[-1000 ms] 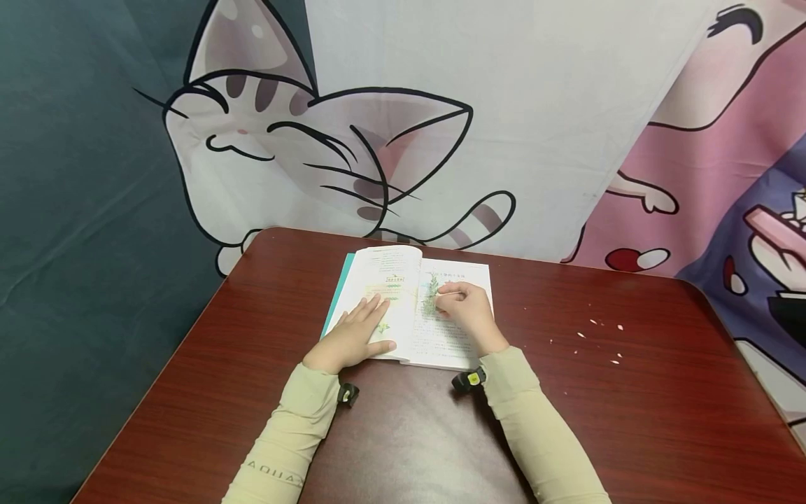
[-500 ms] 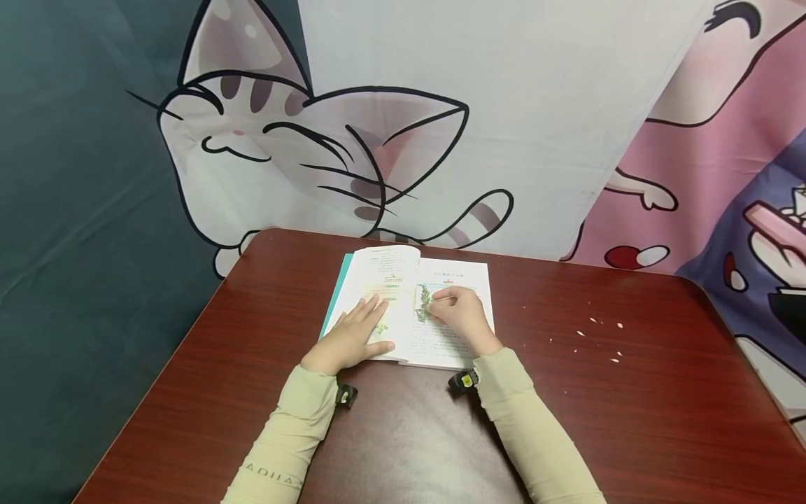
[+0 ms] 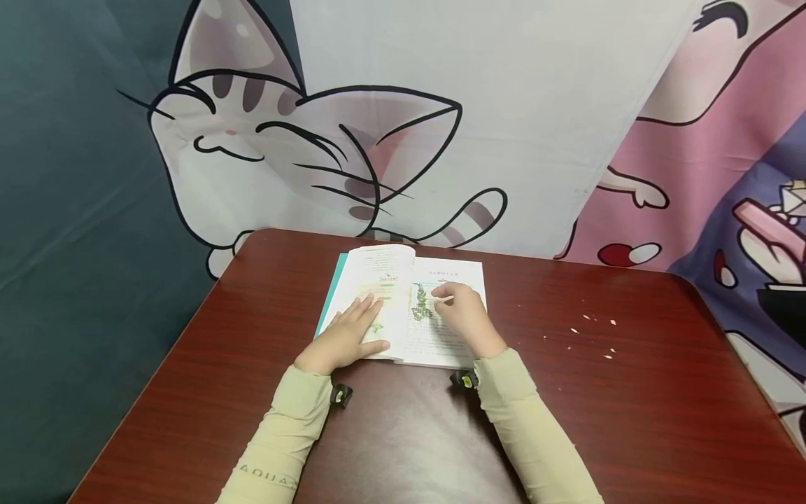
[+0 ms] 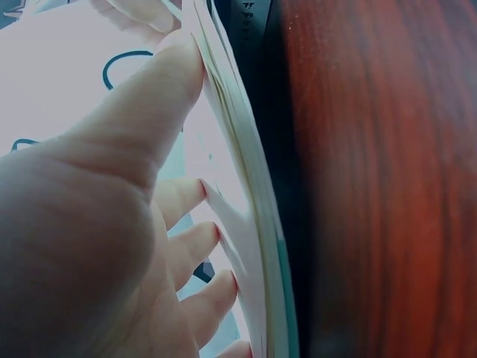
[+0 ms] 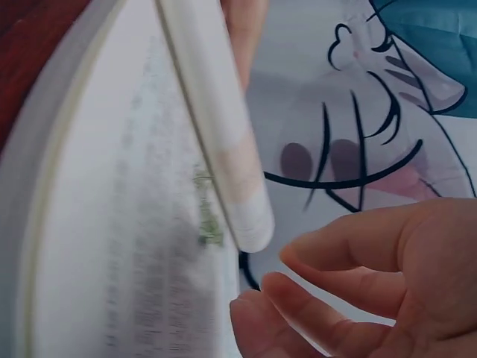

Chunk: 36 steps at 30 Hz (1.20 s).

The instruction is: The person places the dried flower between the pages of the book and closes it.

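An open book (image 3: 441, 346) with a teal cover lies on the table, printed text and small pictures on its pages. My left hand (image 3: 340, 339) rests with fingers spread on the left page; the left wrist view has its thumb (image 4: 149, 112) along the page edges. On the right page, near the gutter, is a green leafy sprig (image 3: 420, 304). Just right of the sprig hovers my right hand (image 3: 466, 315), thumb and fingers bent and apart. In the right wrist view its fingertips (image 5: 294, 253) have a gap between them, and the sprig (image 5: 211, 224) lies beyond them.
The dark red wooden table (image 3: 390, 448) carries several small pale scraps (image 3: 607, 357) to the right of the book. Behind its far edge hangs a cloth backdrop (image 3: 535, 105) with cartoon cats. Black cameras (image 3: 464, 380) are strapped at both wrists.
The sprig has shifted left toward the gutter along with the right hand. Since then the right hand has let go and drawn slightly right. The left hand stays on the page.
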Available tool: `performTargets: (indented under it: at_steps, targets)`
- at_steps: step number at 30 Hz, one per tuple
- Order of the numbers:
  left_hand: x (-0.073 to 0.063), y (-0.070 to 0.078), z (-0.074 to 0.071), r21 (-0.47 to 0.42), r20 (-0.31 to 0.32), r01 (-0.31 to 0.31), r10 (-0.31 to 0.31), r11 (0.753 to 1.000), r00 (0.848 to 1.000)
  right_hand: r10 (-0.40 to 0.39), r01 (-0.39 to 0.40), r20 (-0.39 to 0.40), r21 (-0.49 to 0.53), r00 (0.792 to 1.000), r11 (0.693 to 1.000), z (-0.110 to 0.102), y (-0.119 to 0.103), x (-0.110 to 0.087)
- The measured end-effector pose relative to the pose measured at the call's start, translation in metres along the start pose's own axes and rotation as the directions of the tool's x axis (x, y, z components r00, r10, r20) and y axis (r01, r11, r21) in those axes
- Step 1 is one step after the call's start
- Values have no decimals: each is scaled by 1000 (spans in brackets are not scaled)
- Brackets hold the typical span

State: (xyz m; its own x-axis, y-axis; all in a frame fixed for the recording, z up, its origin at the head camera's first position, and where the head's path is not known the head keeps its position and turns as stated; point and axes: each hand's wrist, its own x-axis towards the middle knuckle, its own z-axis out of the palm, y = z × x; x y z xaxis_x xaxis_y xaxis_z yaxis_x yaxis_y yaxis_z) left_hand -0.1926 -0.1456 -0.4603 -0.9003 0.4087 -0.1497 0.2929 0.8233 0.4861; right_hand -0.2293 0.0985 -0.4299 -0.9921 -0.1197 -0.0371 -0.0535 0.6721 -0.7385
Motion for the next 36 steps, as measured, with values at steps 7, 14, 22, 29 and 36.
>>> performTargets:
  at_steps: [7,14,22,29,36]
  targets:
    - [-1,0,-2,-4,2,0,0,1000,1000,-77,87,119,-79,990,993,-3,-8,-6]
    - [-2,-8,-5,17,-79,-42,44,999,996,-98,139,296,-121,950,983,9,-17,-15]
    - [-3,-14,-12,71,-192,-46,59,996,980,-237,263,364,-23,901,965,34,-21,-24]
    - [-4,-14,-16,96,-317,-27,56,995,947,-249,277,296,-56,922,959,51,-23,-28]
    - [-5,-13,-19,77,-394,44,-11,996,919,-196,244,296,-134,935,961,56,-24,-30]
